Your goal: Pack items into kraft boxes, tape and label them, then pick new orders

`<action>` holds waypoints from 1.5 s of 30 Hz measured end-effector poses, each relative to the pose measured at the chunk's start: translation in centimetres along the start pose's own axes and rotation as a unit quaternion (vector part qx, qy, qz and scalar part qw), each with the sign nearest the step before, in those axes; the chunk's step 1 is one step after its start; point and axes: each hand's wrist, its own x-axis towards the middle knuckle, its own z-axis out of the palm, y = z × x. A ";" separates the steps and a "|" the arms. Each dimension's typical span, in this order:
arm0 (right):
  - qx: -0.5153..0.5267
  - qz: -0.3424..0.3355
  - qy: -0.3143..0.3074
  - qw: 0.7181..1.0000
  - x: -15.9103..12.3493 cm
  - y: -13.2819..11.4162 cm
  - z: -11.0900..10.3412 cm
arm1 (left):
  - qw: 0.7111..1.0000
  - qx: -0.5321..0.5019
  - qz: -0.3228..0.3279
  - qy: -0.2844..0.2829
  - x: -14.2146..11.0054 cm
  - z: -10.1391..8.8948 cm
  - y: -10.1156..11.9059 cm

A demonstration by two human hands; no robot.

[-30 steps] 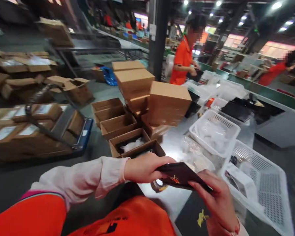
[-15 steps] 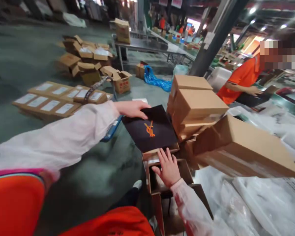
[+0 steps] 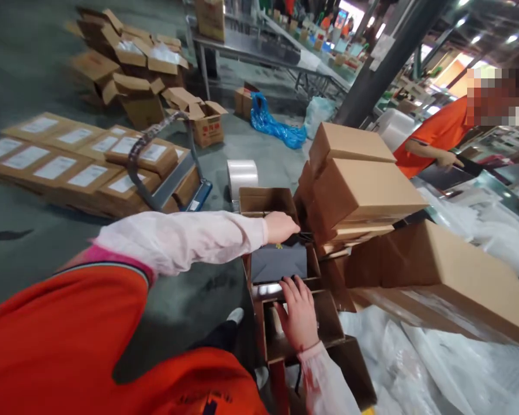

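A flat black pouch (image 3: 279, 262) with a small orange logo lies inside an open brown cardboard box (image 3: 312, 260). My left hand (image 3: 282, 226) reaches over the box's far edge, fingers curled down onto the pouch's upper edge. My right hand (image 3: 300, 311) rests at the box's near edge with its fingers spread, the fingertips touching the pouch's lower edge. Another open box (image 3: 266, 200) stands just behind, and one more (image 3: 333, 327) lies under my right wrist.
Stacked closed cartons (image 3: 358, 184) lean to the right of the open boxes. A hand cart (image 3: 164, 178) loaded with labelled cartons stands left. A roll of clear tape (image 3: 241, 173) sits on the floor. A person in orange (image 3: 436, 138) works at the far right. Plastic bags (image 3: 436, 357) cover the table.
The black pouch has gone from held up above the boxes down into the open box. My left hand followed it down; my right hand stays at the box's near edge.
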 end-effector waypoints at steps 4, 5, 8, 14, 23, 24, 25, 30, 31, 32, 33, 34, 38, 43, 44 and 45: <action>-0.004 0.024 -0.022 0.999 -0.1 -0.1 -0.2 | 0.999 0.040 0.024 0.018 -2.3 0.8 3.4; -0.011 0.034 -0.039 0.999 0.1 -0.1 -0.3 | 0.998 0.048 0.035 0.023 -2.5 0.9 4.0; -0.047 0.061 -0.087 0.993 1.0 -0.4 -0.6 | 0.996 0.066 0.051 0.031 -2.6 0.8 4.8; -0.062 0.070 -0.125 0.988 3.3 -1.1 -1.2 | 0.997 0.070 0.042 -0.001 -2.8 -0.8 5.4; 0.311 0.167 0.185 0.917 5.5 4.1 -2.3 | 0.993 -0.078 0.051 -0.067 -1.2 -5.3 -0.7; 0.342 0.175 0.186 0.904 5.9 4.6 -2.5 | 0.989 -0.114 0.071 -0.062 -1.3 -6.1 -1.5; 0.379 0.173 0.161 0.895 6.4 4.9 -2.8 | 0.985 -0.143 0.086 -0.053 -1.7 -6.9 -2.0; 0.352 0.248 0.054 0.901 7.9 4.2 -5.5 | 0.995 -0.092 0.032 -0.006 -4.9 -8.0 0.5; 0.305 0.265 0.049 0.913 8.1 3.9 -6.1 | 0.998 -0.063 0.018 -0.008 -5.5 -7.7 1.6; 0.262 0.273 0.040 0.925 8.2 3.7 -6.5 | 0.999 -0.037 0.009 -0.014 -6.1 -7.1 2.7; 0.228 0.275 0.031 0.933 8.3 3.5 -6.8 | 1.000 -0.018 0.007 -0.022 -6.4 -6.4 3.6; 0.206 0.276 0.021 0.939 8.4 3.3 -6.7 | 0.999 -0.004 0.011 -0.030 -6.6 -5.6 4.4; 0.168 0.270 -0.052 0.947 8.7 3.6 -4.7 | 0.996 0.013 0.024 -0.085 -5.6 -1.1 5.5; 0.050 0.259 -0.114 0.958 9.6 3.1 -2.1 | 0.996 0.020 0.012 -0.081 -3.6 4.8 4.1; 0.033 0.262 -0.121 0.957 9.7 2.5 -1.9 | 0.997 0.022 0.007 -0.078 -3.3 5.7 3.8; 0.023 0.263 -0.126 0.956 9.6 1.8 -2.0 | 0.997 0.024 0.002 -0.077 -3.0 6.6 3.5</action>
